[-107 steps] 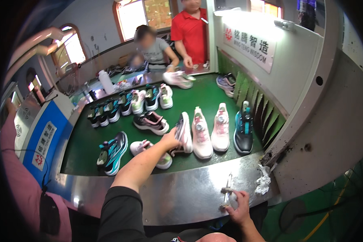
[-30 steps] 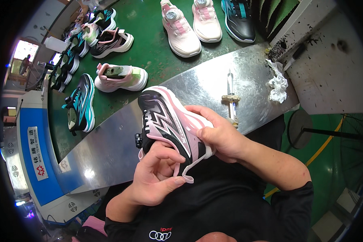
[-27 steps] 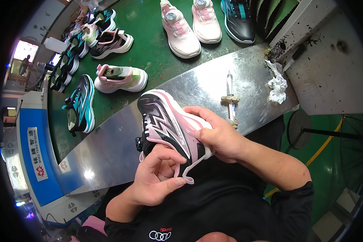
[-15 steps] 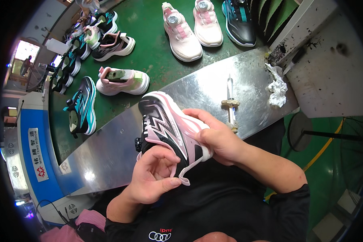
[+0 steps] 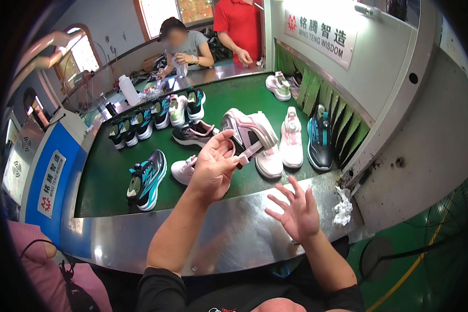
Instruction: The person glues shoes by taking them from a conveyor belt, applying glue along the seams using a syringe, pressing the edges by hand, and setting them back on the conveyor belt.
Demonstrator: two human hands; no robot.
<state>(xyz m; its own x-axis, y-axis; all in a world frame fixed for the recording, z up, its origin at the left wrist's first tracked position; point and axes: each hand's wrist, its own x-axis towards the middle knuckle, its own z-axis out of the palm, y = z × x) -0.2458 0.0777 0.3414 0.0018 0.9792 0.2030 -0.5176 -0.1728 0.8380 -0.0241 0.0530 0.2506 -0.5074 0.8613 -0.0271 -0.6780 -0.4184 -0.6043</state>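
My left hand (image 5: 211, 169) is closed on a pink, black and white sneaker (image 5: 250, 127), pinching it near its heel strap and opening. The sneaker is held tilted above the green work surface, partly covering the shoes behind it. My right hand (image 5: 300, 214) is apart from it, fingers spread and holding nothing, over the metal front ledge (image 5: 229, 221). Close behind the held sneaker stand a pair of pale pink sneakers (image 5: 292, 143). Below my left fingers, a pale sneaker (image 5: 182, 170) is partly hidden. To the left stands a black and teal sneaker (image 5: 148, 179).
Several sneakers line the far left of the green belt (image 5: 104, 184). A black shoe (image 5: 320, 140) stands by the green flap curtain (image 5: 343, 112) at right. Crumpled white paper (image 5: 343, 206) lies on the ledge. Two people, one in a red shirt (image 5: 237, 23), are beyond the belt.
The sneaker has moved forward and up over the green surface in my left hand. My right hand has let go of it and opened. The view has tilted up toward the far end.
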